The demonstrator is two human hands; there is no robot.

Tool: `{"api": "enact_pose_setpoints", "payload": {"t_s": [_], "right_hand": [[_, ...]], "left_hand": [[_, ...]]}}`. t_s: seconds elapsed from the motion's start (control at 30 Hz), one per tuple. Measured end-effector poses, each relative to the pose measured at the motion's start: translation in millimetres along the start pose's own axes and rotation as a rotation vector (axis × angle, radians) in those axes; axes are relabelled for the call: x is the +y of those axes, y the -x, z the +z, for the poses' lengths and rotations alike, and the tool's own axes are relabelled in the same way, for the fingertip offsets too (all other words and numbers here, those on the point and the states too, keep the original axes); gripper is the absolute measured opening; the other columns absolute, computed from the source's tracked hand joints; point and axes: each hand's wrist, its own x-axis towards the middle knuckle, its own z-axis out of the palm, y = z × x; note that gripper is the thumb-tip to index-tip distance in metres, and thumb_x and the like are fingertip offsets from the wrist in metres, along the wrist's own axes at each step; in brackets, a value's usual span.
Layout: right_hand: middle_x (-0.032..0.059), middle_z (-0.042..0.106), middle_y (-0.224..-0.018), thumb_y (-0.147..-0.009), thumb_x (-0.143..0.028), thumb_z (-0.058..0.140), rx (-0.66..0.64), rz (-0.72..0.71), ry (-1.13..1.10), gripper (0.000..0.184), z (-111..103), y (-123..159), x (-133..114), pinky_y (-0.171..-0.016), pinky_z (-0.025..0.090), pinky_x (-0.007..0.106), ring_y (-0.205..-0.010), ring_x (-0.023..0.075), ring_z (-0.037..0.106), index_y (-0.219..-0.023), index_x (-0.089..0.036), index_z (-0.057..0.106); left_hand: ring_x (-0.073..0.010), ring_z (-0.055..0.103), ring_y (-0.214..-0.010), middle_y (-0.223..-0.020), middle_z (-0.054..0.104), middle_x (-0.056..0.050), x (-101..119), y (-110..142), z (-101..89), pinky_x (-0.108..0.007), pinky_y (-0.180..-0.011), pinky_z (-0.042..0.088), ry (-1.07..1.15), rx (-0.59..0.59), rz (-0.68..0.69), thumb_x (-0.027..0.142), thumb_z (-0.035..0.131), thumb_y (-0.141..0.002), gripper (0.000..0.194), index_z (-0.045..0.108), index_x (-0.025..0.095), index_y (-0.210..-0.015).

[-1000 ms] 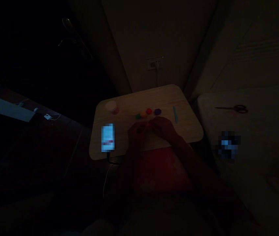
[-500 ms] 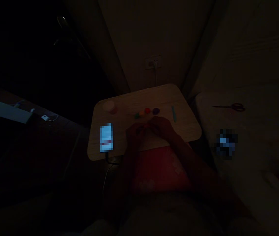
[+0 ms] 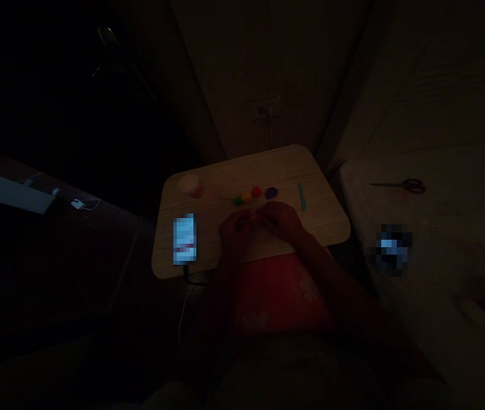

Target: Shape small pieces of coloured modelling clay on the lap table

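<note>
In dim light, my left hand and my right hand meet over the front of the small wooden table. Their fingers close on a small red piece, perhaps modelling clay; its shape is mostly hidden. Just beyond my fingers lies a row of small lumps: a green one touching an orange one, then a red ball and a purple lump. A thin stick seems to reach left from the green lump. Right of my right hand rests a flat turquoise tool.
A lidded tub stands at the table's back left. A lit, blurred phone with a cable lies at the left front. Scissors rest on the pale surface to the right. A wall socket holds a plug behind the table.
My fingers have shifted only slightly around the small red piece. The picture is a little brighter on the table; the lumps, tub and tool stay where they were.
</note>
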Motion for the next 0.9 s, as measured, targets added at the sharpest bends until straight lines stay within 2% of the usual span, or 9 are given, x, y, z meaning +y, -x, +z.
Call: {"api": "enact_pose_setpoints", "payload": {"t_s": [0.1,0.33,0.53,0.6,0.8,0.9], "right_hand": [[0.0113,0.072,-0.103,-0.097,-0.031,0.056,0.03,0.043,0.051,0.023,-0.7,-1.4,1.3,-0.085,0.048,0.04,-0.096,0.0263,0.063,-0.106,-0.021,0.075],[0.0131,0.068,-0.104,-0.097,-0.036,0.058,0.075,0.113,0.231,0.024,1.3,-6.3,3.4,-0.085,0.043,0.044,-0.1,0.0305,0.053,-0.098,-0.023,0.079],[0.0149,0.065,-0.105,-0.096,-0.04,0.061,0.034,0.148,0.237,0.024,4.7,-5.9,4.3,-0.084,0.041,0.045,-0.103,0.0318,0.051,-0.097,-0.023,0.079],[0.0146,0.065,-0.105,-0.096,-0.041,0.061,0.033,0.15,0.233,0.025,4.4,-5.2,4.0,-0.084,0.041,0.045,-0.103,0.0319,0.051,-0.098,-0.023,0.079],[0.0139,0.066,-0.107,-0.095,-0.04,0.062,0.022,0.136,0.243,0.024,3.2,-4.2,3.5,-0.084,0.041,0.043,-0.103,0.0315,0.053,-0.102,-0.023,0.077],[0.0143,0.065,-0.11,-0.095,-0.04,0.062,-0.008,0.16,0.249,0.025,2.9,-4.4,3.1,-0.086,0.04,0.044,-0.106,0.0325,0.053,-0.105,-0.022,0.076]], "left_hand": [[-0.0212,0.069,-0.095,-0.104,0.073,-0.006,-1.0,-0.4,-0.4,-0.033,-0.086,0.055,-0.026,0.031,0.031,0.029,0.077,-0.081,0.029,0.07,0.021,-0.109],[-0.0245,0.061,-0.1,-0.104,0.065,-0.008,1.1,-0.1,-5.5,-0.038,-0.09,0.05,-0.209,0.079,0.149,0.017,0.064,-0.084,0.02,0.066,0.021,-0.104],[-0.0319,0.055,-0.103,-0.106,0.057,-0.012,-2.0,2.7,-2.7,-0.047,-0.093,0.046,-0.376,-0.009,0.156,0.006,0.063,-0.066,0.04,0.058,0.019,-0.104],[-0.0322,0.053,-0.102,-0.106,0.055,-0.012,-5.8,3.2,-0.7,-0.048,-0.092,0.046,-0.411,-0.032,0.151,0.006,0.062,-0.064,0.041,0.055,0.019,-0.101],[-0.0288,0.051,-0.095,-0.099,0.053,-0.012,-12.1,2.7,2.9,-0.046,-0.09,0.045,-0.443,-0.029,0.17,0.006,0.051,-0.08,0.019,0.051,0.021,-0.092],[-0.0278,0.051,-0.096,-0.099,0.054,-0.011,-10.7,2.8,2.7,-0.045,-0.09,0.045,-0.433,-0.045,0.16,0.004,0.049,-0.082,0.019,0.051,0.021,-0.091]]}}
